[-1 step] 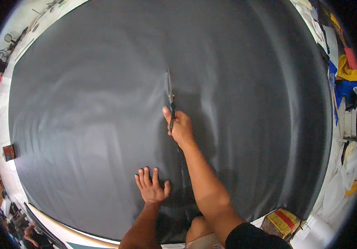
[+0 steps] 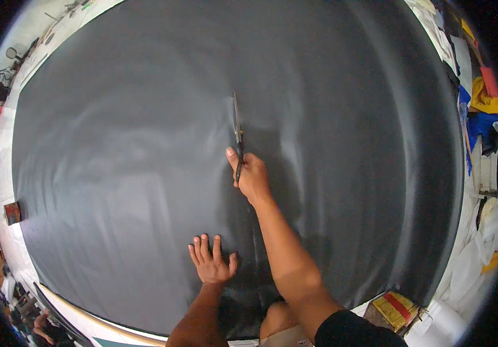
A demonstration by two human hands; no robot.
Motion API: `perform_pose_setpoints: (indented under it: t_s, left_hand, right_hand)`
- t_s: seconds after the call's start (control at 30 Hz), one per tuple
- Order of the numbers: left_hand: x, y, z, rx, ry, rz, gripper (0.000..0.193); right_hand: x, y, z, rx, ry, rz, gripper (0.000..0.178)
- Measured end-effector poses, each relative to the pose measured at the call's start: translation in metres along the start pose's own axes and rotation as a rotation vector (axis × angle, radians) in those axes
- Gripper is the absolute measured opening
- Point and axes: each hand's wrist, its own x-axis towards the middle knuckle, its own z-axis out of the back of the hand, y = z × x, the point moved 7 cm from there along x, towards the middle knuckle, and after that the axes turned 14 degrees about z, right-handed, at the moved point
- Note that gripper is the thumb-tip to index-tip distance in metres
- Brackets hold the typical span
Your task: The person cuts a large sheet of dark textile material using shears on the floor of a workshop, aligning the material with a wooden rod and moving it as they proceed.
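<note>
A wide sheet of smooth black material covers most of the view. My right hand is closed round the dark handles of a pair of scissors, whose long blades point away from me at the sheet. A cut line runs through the material from near my body up toward that hand. Left of this line, my left hand lies flat on the sheet with fingers spread, holding nothing. How far the blades are parted is hard to make out.
A block wrapped in yellow and red stands at the near right edge, beside a white roll. A small reddish-brown box sits at the left edge. Yellow and blue cloths lie at far right. Another person is at lower left.
</note>
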Motion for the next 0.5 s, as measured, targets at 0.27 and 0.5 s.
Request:
perform_pose_setpoints:
  t_s: [0.27, 0.5]
  left_hand:
    - [-0.003, 0.007, 0.002, -0.002, -0.029, -0.019, 0.064]
    - [-0.005, 0.002, -0.002, 0.019, 0.014, -0.033, 0.068]
  right_hand:
    - [0.013, -0.004, -0.007, -0.047, 0.017, -0.028, 0.059]
    - [0.132, 0.037, -0.019, -0.020, 0.057, -0.032, 0.061]
